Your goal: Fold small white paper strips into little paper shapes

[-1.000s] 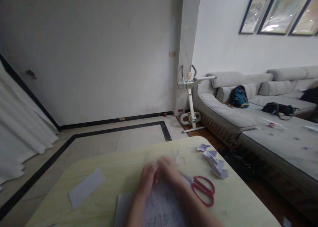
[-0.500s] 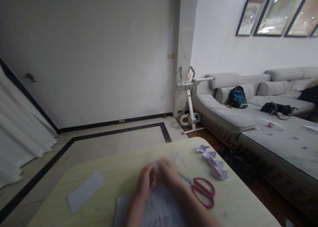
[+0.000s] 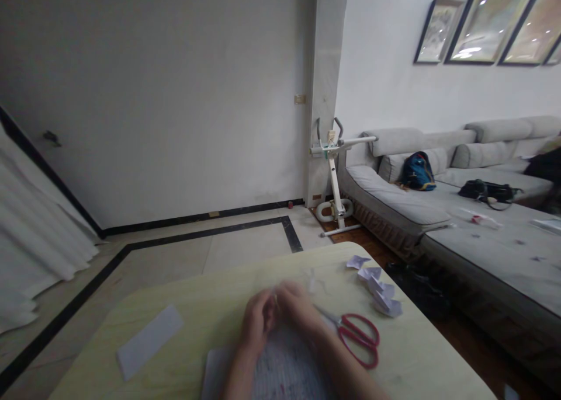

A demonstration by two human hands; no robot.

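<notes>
My left hand [image 3: 258, 313] and my right hand [image 3: 294, 306] meet above a sheet of lined, written paper [image 3: 280, 368] on the table. Both have their fingers curled and pinched together at the tips. Between them shows a pale sliver of a small piece of paper [image 3: 275, 289], mostly hidden by the fingers and blurred. Beside my right forearm lie scissors with red handles [image 3: 359, 338], their blades partly behind my right hand. Several folded white paper pieces [image 3: 377, 286] sit in a row near the table's right edge. A white paper strip [image 3: 150, 341] lies to the left.
Thin paper scraps [image 3: 313, 282] rest on the pale wooden table [image 3: 197, 306] beyond my hands. A white exercise bike [image 3: 335, 178] stands by the pillar. To the right is a grey sofa [image 3: 394, 207] carrying a blue backpack [image 3: 419, 171] and a black bag [image 3: 488, 191].
Both hands stay pinched together in almost the same place, with slight blurred movement at the right fingers. The view has shifted a little; the objects on the table lie as before.
</notes>
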